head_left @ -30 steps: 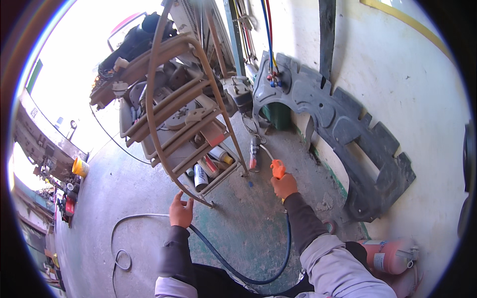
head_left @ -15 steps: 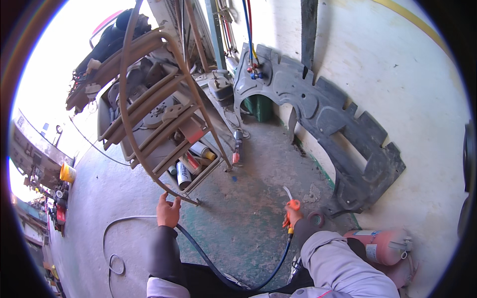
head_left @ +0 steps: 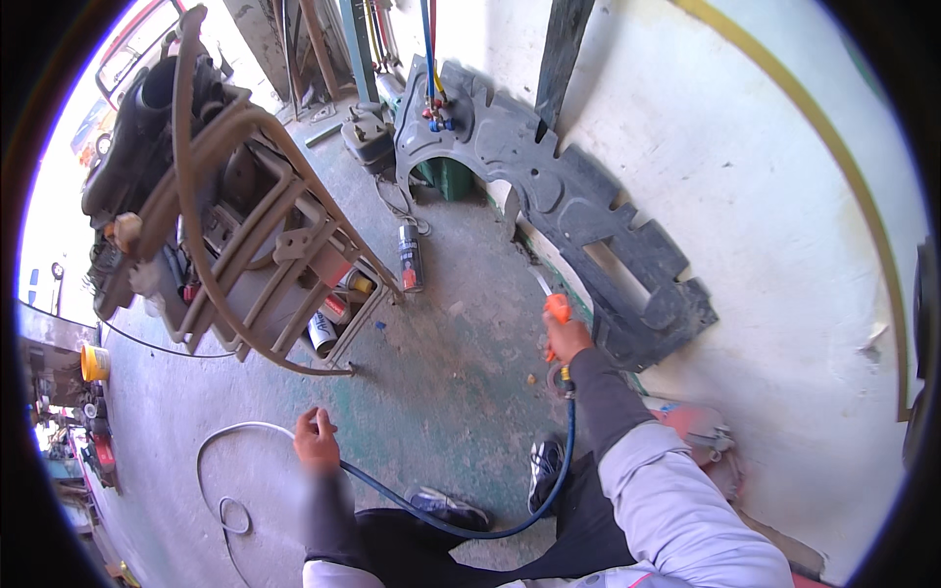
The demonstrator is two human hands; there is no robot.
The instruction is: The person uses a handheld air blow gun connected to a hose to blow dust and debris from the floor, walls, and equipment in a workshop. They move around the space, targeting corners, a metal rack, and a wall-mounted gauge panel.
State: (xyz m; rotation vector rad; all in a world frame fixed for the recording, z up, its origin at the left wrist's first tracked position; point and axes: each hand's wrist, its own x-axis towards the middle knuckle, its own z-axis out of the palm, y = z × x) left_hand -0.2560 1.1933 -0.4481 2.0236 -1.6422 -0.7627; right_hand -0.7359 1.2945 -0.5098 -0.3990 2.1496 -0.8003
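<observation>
My right hand (head_left: 566,338) is wrapped round an orange air blow gun (head_left: 557,308), its pale nozzle pointing away from me toward the wall. A blue air hose (head_left: 470,532) hangs from the gun's yellow fitting in a loop over my shoes. The hose runs up to my left hand (head_left: 316,443), whose fingers are loosely curled around it; the palm side is hidden. Left of that hand, the hose continues as a grey, looped length on the floor. Ahead of the gun, a large dark plastic splash shield (head_left: 564,206) leans against the wall.
A brown metal rack (head_left: 284,245) loaded with parts and spray cans stands ahead on the left. A spray can (head_left: 410,259) stands on the floor near a dark canister (head_left: 368,139). Red cylinders (head_left: 698,431) are beside my right arm. A yellow bucket (head_left: 95,363) is far left.
My view has swung right and my right arm reaches farther forward with the blow gun, closer to the splash shield. The left hand is farther from the rack's foot, its fingers more curled.
</observation>
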